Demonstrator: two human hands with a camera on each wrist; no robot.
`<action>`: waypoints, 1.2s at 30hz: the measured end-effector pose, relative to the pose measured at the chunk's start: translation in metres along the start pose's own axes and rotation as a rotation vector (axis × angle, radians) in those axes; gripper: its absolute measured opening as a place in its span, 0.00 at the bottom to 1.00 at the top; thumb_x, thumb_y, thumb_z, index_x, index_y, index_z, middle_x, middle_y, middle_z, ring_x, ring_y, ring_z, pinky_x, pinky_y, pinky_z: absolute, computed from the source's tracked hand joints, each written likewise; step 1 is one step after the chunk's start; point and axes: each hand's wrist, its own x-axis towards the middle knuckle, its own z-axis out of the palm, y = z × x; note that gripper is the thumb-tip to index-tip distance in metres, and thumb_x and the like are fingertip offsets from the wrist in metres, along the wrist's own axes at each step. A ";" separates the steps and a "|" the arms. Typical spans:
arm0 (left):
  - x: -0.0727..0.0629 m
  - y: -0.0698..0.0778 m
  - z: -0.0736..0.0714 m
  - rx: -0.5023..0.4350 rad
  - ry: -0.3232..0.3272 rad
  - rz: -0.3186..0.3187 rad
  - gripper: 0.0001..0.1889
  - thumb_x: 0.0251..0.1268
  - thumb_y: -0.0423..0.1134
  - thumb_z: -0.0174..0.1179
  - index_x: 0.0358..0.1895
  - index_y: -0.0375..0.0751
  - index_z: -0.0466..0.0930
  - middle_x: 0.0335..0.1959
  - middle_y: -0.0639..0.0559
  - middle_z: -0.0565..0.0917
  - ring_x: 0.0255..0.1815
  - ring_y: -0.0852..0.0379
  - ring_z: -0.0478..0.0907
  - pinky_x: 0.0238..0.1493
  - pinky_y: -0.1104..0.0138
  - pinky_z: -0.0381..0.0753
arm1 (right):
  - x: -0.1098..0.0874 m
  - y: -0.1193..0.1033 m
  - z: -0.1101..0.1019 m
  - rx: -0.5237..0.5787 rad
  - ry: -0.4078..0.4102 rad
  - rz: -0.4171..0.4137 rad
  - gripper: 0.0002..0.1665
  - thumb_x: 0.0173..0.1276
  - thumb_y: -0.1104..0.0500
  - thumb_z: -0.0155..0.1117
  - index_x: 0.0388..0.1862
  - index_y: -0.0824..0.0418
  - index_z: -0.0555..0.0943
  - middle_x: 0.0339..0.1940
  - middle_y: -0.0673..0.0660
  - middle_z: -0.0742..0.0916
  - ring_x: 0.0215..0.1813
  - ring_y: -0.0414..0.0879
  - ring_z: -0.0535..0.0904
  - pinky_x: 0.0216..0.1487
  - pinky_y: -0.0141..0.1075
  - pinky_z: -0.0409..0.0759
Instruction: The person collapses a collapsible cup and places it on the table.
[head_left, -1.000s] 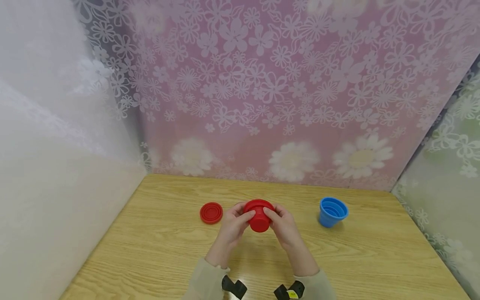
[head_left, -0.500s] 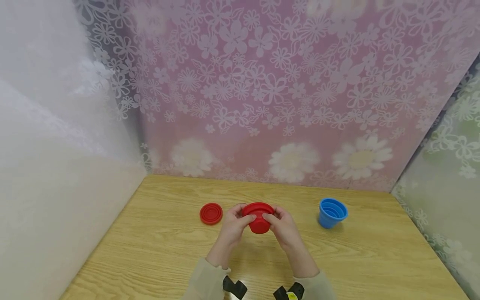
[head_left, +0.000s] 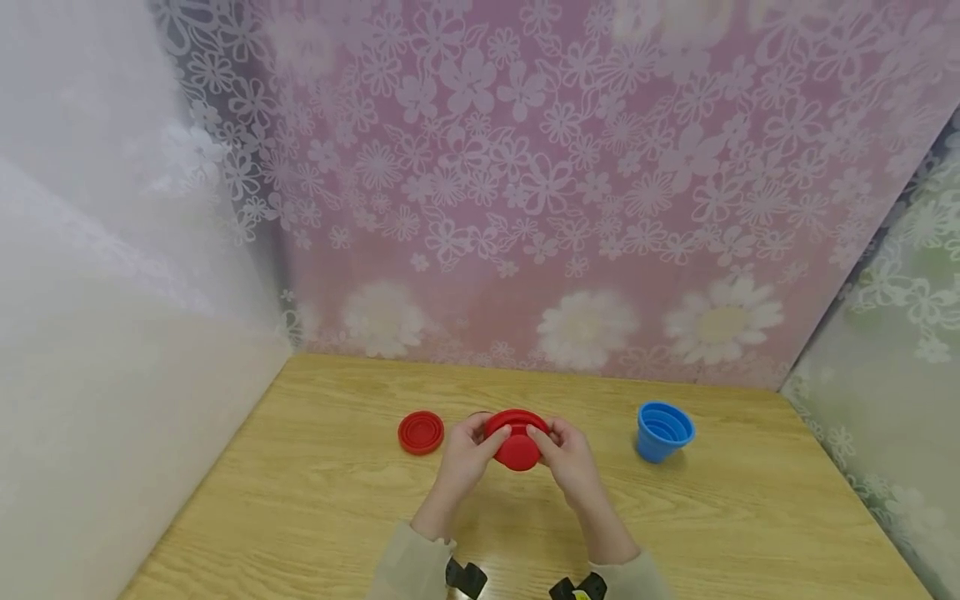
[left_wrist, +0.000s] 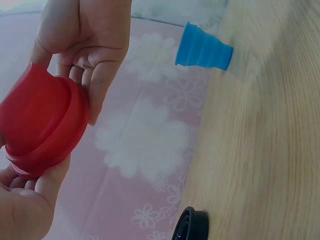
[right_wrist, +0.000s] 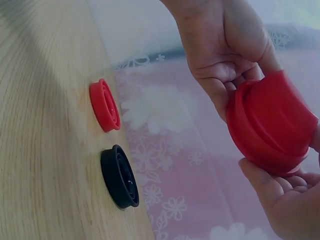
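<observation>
A red collapsible silicone cup (head_left: 519,452) is held up above the table by both hands, its round base facing the head camera. My left hand (head_left: 465,454) grips its left side, thumb on the wall near the base and fingers around the rim. On the other side, my right hand (head_left: 567,454) grips it the same way. Both wrist views show the cup's wall (left_wrist: 37,112) partly folded into the wide rim. Flattened on the table to the left lies a second red collapsible cup (head_left: 421,432). A black collapsed cup (right_wrist: 119,176) shows in the right wrist view, mostly hidden by my left hand in the head view.
A blue collapsible cup (head_left: 663,431), expanded and upright, stands on the wooden table (head_left: 315,492) at the right. Flower-patterned curtains (head_left: 480,208) enclose the table at the back and sides.
The red cup between my hands has become shorter and tipped so its base faces the head camera more. Both hands stay gripping it in nearly the same place.
</observation>
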 end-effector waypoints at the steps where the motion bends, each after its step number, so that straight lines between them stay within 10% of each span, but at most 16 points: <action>1: 0.000 -0.001 0.000 -0.002 0.001 0.003 0.11 0.58 0.32 0.57 0.40 0.25 0.75 0.31 0.44 0.79 0.27 0.62 0.73 0.30 0.72 0.76 | 0.000 0.001 0.001 0.008 0.009 0.001 0.10 0.62 0.65 0.57 0.36 0.74 0.73 0.25 0.60 0.79 0.27 0.45 0.79 0.34 0.38 0.80; 10: 0.004 -0.023 -0.002 -0.258 -0.013 -0.081 0.16 0.59 0.30 0.55 0.49 0.23 0.71 0.36 0.47 0.78 0.34 0.59 0.76 0.37 0.64 0.78 | -0.002 0.002 0.002 0.078 0.095 0.003 0.13 0.64 0.64 0.55 0.36 0.76 0.72 0.24 0.58 0.80 0.25 0.43 0.79 0.32 0.38 0.80; 26: 0.003 -0.012 0.005 -0.137 0.092 0.005 0.13 0.58 0.26 0.55 0.45 0.21 0.72 0.34 0.42 0.78 0.31 0.62 0.74 0.30 0.73 0.77 | -0.006 0.001 0.000 0.155 0.032 -0.016 0.17 0.66 0.62 0.51 0.45 0.79 0.70 0.33 0.60 0.80 0.30 0.43 0.80 0.35 0.36 0.79; 36: 0.010 -0.031 0.006 -0.134 0.188 -0.011 0.13 0.58 0.31 0.57 0.44 0.25 0.75 0.30 0.46 0.77 0.27 0.62 0.74 0.26 0.72 0.78 | -0.007 0.005 -0.003 0.175 -0.057 -0.077 0.17 0.65 0.67 0.50 0.49 0.79 0.69 0.35 0.62 0.80 0.35 0.45 0.80 0.37 0.38 0.79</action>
